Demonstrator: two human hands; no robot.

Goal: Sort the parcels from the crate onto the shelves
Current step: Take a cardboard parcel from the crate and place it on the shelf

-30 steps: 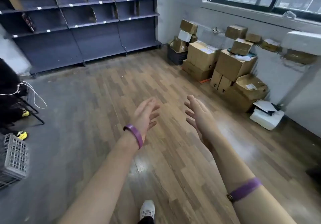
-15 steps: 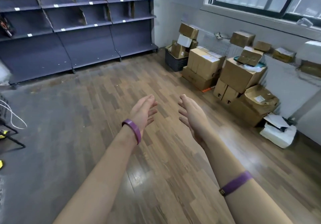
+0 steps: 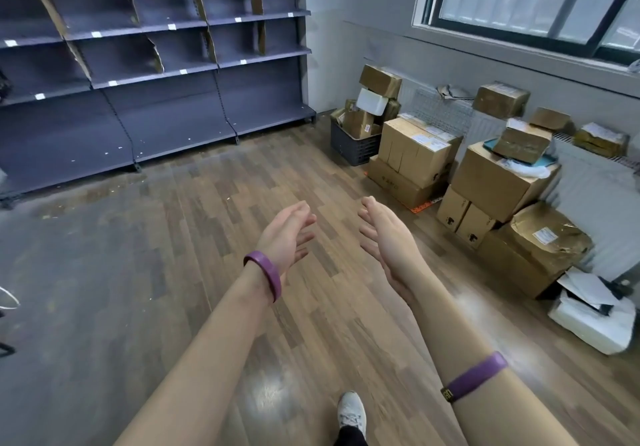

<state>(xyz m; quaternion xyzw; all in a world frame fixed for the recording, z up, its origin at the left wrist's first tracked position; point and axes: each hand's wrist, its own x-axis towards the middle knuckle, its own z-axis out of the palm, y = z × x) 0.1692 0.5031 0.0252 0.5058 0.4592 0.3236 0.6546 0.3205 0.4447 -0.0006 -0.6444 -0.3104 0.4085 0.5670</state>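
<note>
1. Two hands are hovering over the wooden floor [image 3: 194, 244], the left hand [image 3: 284, 234] and right hand [image 3: 388, 241] facing palm to palm, apart.
2. Fingers [image 3: 300, 210] on both are staying straight and relaxed, holding nothing.
3. Parcels [image 3: 360, 121] are sitting piled in the dark crate [image 3: 349, 146] far right, beside stacked cardboard boxes [image 3: 415, 149].
4. Shelves [image 3: 156, 75] are standing far left.

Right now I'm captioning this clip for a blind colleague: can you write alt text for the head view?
A person's left hand and right hand reach forward, open and empty, above a wooden floor. Ahead to the right a dark crate holds parcels beside stacked cardboard boxes; grey shelves line the far wall.
</note>
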